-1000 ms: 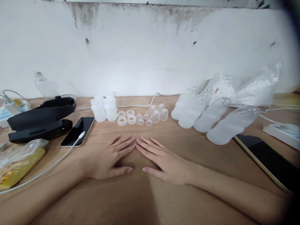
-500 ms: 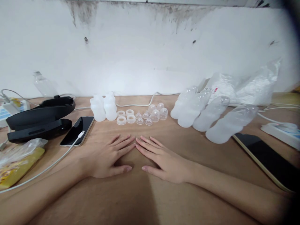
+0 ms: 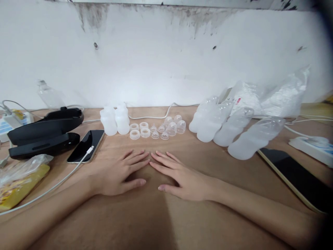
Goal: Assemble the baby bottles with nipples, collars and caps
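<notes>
My left hand point(image 3: 122, 173) and my right hand point(image 3: 182, 177) lie flat on the brown table point(image 3: 125, 225), fingers spread and fingertips close together. Neither holds anything. Beyond them are several clear bottle nipples point(image 3: 155, 134) and several pale screw rings point(image 3: 134, 134). Clear dome caps point(image 3: 171, 128) stand to the right of the nipples. White frosted baby bottle bodies point(image 3: 109, 121) stand upright at the left of the rings. On the right, several capped baby bottles point(image 3: 209, 125) stand in a slanting row.
At left are a black phone point(image 3: 87, 144) with a white cable point(image 3: 62, 178), a black curved device point(image 3: 47, 126) and a yellow bag point(image 3: 26, 184). Right of the bottles lie a large dark phone point(image 3: 296, 173), a power strip point(image 3: 312, 146) and a plastic bag point(image 3: 283, 95) by the wall.
Both hands stay flat on the table, with only a very slight shift of the left thumb. The bottles and their parts have not moved.
</notes>
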The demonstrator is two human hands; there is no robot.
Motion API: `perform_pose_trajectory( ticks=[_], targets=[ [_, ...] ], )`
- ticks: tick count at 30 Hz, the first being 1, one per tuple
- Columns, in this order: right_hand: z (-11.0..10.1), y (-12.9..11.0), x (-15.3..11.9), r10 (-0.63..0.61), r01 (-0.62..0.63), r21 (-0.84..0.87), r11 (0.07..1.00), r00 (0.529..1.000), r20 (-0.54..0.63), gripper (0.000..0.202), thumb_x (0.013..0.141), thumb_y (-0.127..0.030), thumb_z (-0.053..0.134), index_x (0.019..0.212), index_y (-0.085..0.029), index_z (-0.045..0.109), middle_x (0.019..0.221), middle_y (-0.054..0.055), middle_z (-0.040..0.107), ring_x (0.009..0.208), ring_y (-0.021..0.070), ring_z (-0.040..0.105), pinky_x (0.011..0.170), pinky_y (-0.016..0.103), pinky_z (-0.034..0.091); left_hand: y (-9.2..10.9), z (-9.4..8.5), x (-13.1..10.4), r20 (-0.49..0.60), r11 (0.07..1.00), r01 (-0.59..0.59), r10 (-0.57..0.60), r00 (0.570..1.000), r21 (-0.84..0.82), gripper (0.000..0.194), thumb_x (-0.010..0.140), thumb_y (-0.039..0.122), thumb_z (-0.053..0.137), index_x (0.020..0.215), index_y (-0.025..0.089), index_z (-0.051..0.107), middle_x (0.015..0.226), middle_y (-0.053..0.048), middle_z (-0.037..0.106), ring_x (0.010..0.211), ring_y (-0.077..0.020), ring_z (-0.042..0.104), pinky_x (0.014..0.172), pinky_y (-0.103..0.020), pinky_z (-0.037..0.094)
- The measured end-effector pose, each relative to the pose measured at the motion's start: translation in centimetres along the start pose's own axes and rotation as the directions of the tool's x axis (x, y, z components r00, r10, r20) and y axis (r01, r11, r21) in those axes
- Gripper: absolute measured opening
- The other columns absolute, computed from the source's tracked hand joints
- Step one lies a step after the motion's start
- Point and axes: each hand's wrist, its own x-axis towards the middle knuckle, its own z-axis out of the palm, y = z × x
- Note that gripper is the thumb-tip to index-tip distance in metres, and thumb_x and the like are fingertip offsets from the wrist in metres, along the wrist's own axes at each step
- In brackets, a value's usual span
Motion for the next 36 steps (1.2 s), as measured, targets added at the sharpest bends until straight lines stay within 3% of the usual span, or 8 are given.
perform_pose_trajectory(
  ticks=[2,4,7,10,19,26,31,36],
  targets=[
    [-0.5,0.6,0.4,0.095,-0.088,0.057,0.994,0.987,-0.13,0.055,0.083,-0.047,0.043,0.132,-0.023,0.035,0.138,0.008,0.034,0.124,0.0238,0.035,0.099,0.043,0.032,-0.2,-0.4,0.4,-0.069,0.997,0.079,-0.079,0.995,0.006,0.045,0.092,0.037,0.028,0.134,0.023,0.027,0.143,-0.005,0.026,0.131,-0.0182,0.023,0.106,-0.042,0.022],
    [-1.2,1.7,1.1,0.237,-0.216,0.098,0.971,0.915,-0.328,0.044,0.083,-0.041,0.045,0.123,-0.021,0.045,0.118,0.009,0.053,0.1,0.0207,0.054,0.083,0.038,0.045,-0.6,-0.7,1.3,-0.152,0.985,0.142,-0.127,0.98,0.094,0.043,0.092,0.035,0.026,0.131,0.019,0.034,0.141,-0.007,0.029,0.13,-0.019,0.024,0.105,-0.041,0.023],
    [-2.0,3.9,2.6,0.378,-0.367,0.122,0.922,0.793,-0.477,0.04,0.082,-0.036,0.048,0.116,-0.014,0.047,0.082,0.005,0.061,0.069,0.0166,0.058,0.067,0.033,0.047,-1.5,-0.8,3.4,-0.231,0.941,0.175,-0.108,0.967,0.29,0.047,0.091,0.034,0.028,0.131,0.01,0.033,0.139,-0.014,0.032,0.13,-0.025,0.022,0.106,-0.047,0.014],
    [-2.2,5.7,4.1,0.433,-0.442,0.098,0.892,0.769,-0.471,0.043,0.081,-0.034,0.049,0.118,-0.012,0.046,0.07,0.002,0.061,0.061,0.0159,0.057,0.062,0.031,0.045,-2.5,-0.2,5.6,-0.269,0.905,0.185,-0.083,0.96,0.382,0.052,0.09,0.035,0.032,0.129,0.001,0.032,0.136,-0.021,0.033,0.13,-0.0288,0.022,0.106,-0.049,0.009],
    [-1.2,7.0,5.3,0.391,-0.427,0.045,0.903,0.776,-0.495,0.025,0.084,-0.03,0.043,0.098,-0.017,0.06,0.065,0.004,0.064,0.06,0.0187,0.059,0.056,0.029,0.041,-0.5,0.4,4.3,-0.335,0.915,0.108,0.031,0.942,0.388,0.027,0.089,0.017,0.033,0.106,0.012,0.054,0.104,-0.009,0.061,0.107,-0.0221,0.05,0.105,-0.046,0.018],
    [-1.1,5.5,4.0,0.341,-0.364,0.068,0.929,0.77,-0.54,0.022,0.086,-0.028,0.04,0.094,-0.018,0.058,0.076,0.003,0.066,0.065,0.0163,0.06,0.063,0.027,0.043,-0.2,2.1,2.8,-0.427,0.993,-0.031,0.077,0.901,0.115,0.02,0.087,0.013,0.04,0.102,0.017,0.051,0.103,-0.006,0.057,0.096,-0.0172,0.051,0.086,-0.032,0.041],
    [-0.2,2.0,1.8,0.198,-0.223,-0.004,0.975,0.876,-0.439,0.019,0.087,-0.029,0.04,0.091,-0.02,0.057,0.081,0.002,0.064,0.067,0.0137,0.058,0.064,0.025,0.043,-0.5,2.3,2.8,-0.44,0.997,0.042,-0.007,0.898,0.07,0.033,0.084,0.022,0.046,0.117,0.017,0.043,0.124,-0.012,0.044,0.111,-0.0227,0.044,0.091,-0.037,0.039],
    [0.2,0.8,1.6,0.151,-0.201,-0.143,0.969,0.941,-0.302,0.022,0.086,-0.029,0.04,0.095,-0.017,0.056,0.084,0.004,0.061,0.07,0.0157,0.057,0.063,0.029,0.045,-0.5,2.3,3.0,-0.392,0.996,0.066,-0.04,0.919,0.053,0.039,0.087,0.023,0.042,0.125,0.019,0.036,0.116,-0.01,0.053,0.103,-0.0236,0.048,0.084,-0.041,0.041]
  ],
)
